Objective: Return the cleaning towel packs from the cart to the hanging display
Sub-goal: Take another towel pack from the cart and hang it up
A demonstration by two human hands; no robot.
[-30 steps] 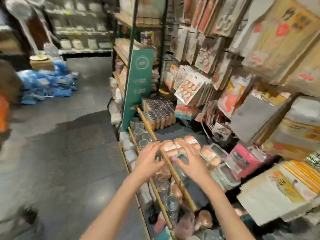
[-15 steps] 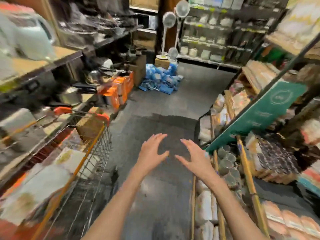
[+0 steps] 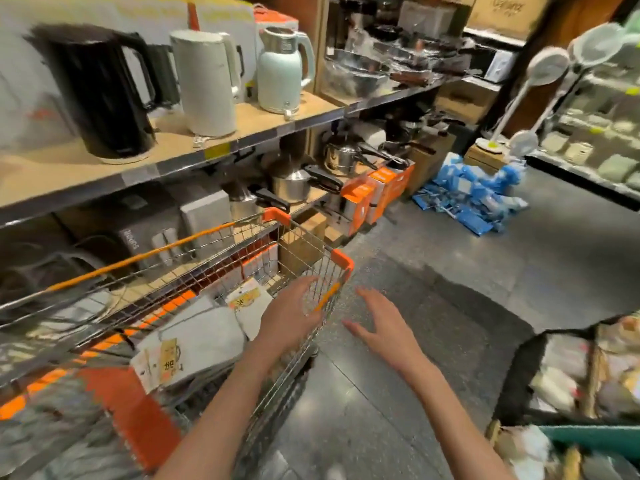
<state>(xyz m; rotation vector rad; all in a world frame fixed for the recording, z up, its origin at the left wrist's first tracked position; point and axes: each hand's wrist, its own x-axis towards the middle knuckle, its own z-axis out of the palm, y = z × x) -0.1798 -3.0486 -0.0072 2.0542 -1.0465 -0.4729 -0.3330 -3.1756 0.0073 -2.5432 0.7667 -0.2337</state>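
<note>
Head view: a wire shopping cart with orange corner caps and an orange rim bar fills the lower left of the frame, standing on the grey floor of a shop aisle. Inside the cart lie the cleaning towel packs, grey and white cloths with cream and yellow card labels. The labels carry dark printed characters, too blurred to read with certainty. One pack sits in the middle of the basket and a second, whiter one lies just beyond it, nearer the cart's far end.

The left hand reaches in at the lower centre, over the cart's right rim, with its grip spread and fingers relaxed, holding nothing. It hovers just beside the whiter pack; contact cannot be told. The right hand is right of the cart above the floor, its grip also spread, fingers straight and empty.

In the upper left, a wooden shelf carries a black kettle, a white kettle and a pale green kettle. Below it stand steel pots with black handles and orange boxes; a grey box at middle left bears writing that cannot be made out. Blue plastic packs are heaped on the floor at the upper right, near white standing fans.
</note>
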